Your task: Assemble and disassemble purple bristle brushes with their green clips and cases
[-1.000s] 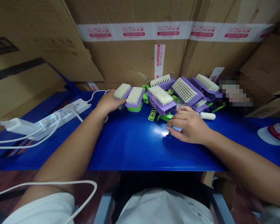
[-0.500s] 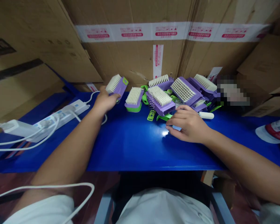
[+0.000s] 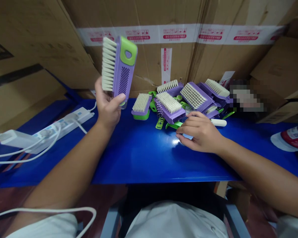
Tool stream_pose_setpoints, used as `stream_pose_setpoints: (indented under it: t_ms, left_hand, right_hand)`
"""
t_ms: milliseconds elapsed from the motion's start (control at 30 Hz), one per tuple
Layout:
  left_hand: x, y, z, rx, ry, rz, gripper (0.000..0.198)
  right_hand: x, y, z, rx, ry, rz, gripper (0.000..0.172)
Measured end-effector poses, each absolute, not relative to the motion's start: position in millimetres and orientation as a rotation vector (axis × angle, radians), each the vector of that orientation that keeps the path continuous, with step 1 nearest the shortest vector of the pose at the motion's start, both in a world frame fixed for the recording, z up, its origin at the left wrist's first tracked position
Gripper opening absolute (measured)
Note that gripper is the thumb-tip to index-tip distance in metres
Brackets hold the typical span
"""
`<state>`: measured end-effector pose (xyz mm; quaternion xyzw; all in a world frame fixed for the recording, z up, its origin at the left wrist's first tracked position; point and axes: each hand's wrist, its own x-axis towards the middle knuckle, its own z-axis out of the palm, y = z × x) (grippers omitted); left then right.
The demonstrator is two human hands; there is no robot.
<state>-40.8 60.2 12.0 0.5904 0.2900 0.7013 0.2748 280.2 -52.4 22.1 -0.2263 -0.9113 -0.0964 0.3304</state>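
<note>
Purple plastic fills the L hand (image 3: 109, 107) — thumb and fingers wrap the low end of a brush (image 3: 124, 71), up over the blue table (image 3: 129, 158), near upright, bristles (image 3: 108, 64) facing left. Prob. light, stiff, a bit slick; hold the hard body, not the bristles. L forearm (image 3: 76, 162) slants up. R hand (image 3: 201, 131), fingers bent, is by more brushes (image 3: 169, 102) — can't tell if it's holding anything.

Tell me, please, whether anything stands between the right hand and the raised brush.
Lower down, yes: the green strip, the spring and the leftmost resting brush. The left hand holds the raised brush higher, so a path over these from the right hand seems open.
</note>
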Motion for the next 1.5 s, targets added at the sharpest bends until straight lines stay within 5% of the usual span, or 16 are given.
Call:
stream_pose_setpoints:
  t_ms: [300, 667, 1133, 1500]
  left_hand:
    - [-23.1, 22.1, 34.2, 1.367, 0.336, 1.845, 0.057]
    - [-13.2, -12.7, 31.7, 1.297, 0.349, 1.007, 0.072]
    - [-13.7, -4.7, 19.0, 1.27, 0.509, 0.447, 0.068]
    - [-6.5, 0.0, 5.9, 1.224, 0.576, 0.288, 0.05]
  right_hand:
    - [278.5, -52.9, 25.0, -0.588, -2.362, -0.267, 0.015]
    - [280.6, -53.5, 24.4, -0.545, -2.312, -0.304, 0.007]
    - [279.6, -41.8, 18.5, -1.121, -2.234, -0.149, 0.053]
    - [248.1, -17.8, 17.2, -1.374, -2.219, -0.521, 0.083]
